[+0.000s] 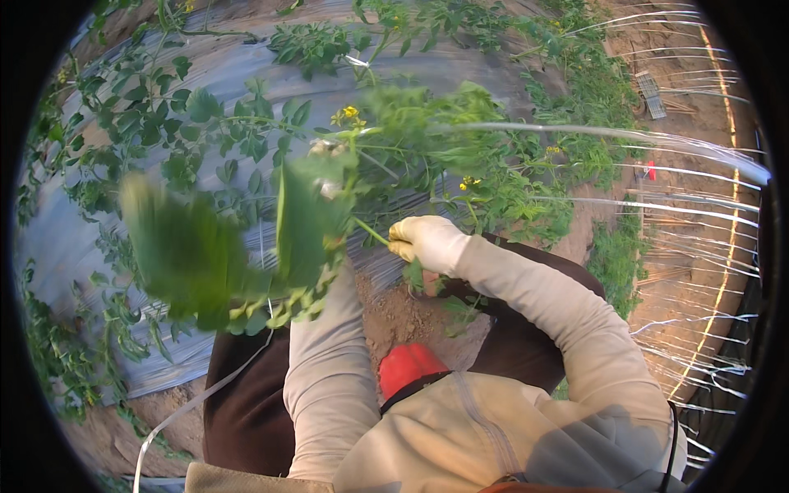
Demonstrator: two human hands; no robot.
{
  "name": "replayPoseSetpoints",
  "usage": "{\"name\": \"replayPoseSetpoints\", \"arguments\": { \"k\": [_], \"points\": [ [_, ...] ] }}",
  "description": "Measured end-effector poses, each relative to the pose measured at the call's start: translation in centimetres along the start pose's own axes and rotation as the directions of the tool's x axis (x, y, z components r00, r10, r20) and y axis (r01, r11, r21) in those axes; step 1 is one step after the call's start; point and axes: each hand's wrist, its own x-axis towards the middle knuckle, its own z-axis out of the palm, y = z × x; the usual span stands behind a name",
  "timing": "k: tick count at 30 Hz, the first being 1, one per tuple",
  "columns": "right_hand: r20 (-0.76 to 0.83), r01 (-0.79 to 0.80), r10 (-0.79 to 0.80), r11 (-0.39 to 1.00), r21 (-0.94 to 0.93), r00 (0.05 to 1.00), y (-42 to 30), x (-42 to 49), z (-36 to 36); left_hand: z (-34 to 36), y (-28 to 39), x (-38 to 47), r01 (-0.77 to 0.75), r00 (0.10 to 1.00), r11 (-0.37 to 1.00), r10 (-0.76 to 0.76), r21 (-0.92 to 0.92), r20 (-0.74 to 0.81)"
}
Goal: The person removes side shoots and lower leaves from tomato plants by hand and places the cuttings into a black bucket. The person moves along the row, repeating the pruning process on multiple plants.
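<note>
My right hand point(431, 241), in a pale glove with yellowed fingertips, pinches a green stem point(372, 231) between thumb and fingers. This stem runs up and left into a leafy tomato plant point(425, 117). My left hand point(328, 188), also gloved, is up among the leaves by the main stem; foliage covers most of it, so its grip is hidden. Large blurred green leaves point(203, 252) hang in front of my left forearm. Yellow flowers point(349, 115) show just above the left hand. A white twine point(555, 128) stretches from the plant towards the right.
Plastic mulch film point(240, 55) covers the bed, with more tomato plants point(179, 117) on it. Several white strings point(672, 209) cross the right side near a yellow rope point(733, 179). A red container point(410, 366) sits between my legs. A loose white strap point(197, 397) curves at lower left.
</note>
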Motion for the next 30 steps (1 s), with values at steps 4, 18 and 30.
{"name": "replayPoseSetpoints", "arguments": {
  "k": [4, 18, 30],
  "points": [
    [-0.057, 0.344, -0.341, 0.936, 0.078, 0.938, -1.9, -11.1, -3.8, 0.7, 1.6, -0.2, -0.015, 0.996, 0.809, 0.067, 0.588, -0.066],
    [-0.835, 0.415, 0.380, 0.886, 0.206, -0.397, 24.1, -43.6, -1.2, 0.4, 2.4, -6.1, 0.112, 0.994, 0.867, -0.100, 0.486, -0.051],
    [-0.367, -0.420, 0.913, 0.409, 0.810, 0.180, 40.8, -39.3, 18.9, 9.7, 23.4, -18.3, -0.173, 0.916, 0.860, -0.038, 0.480, 0.399]
  ]
}}
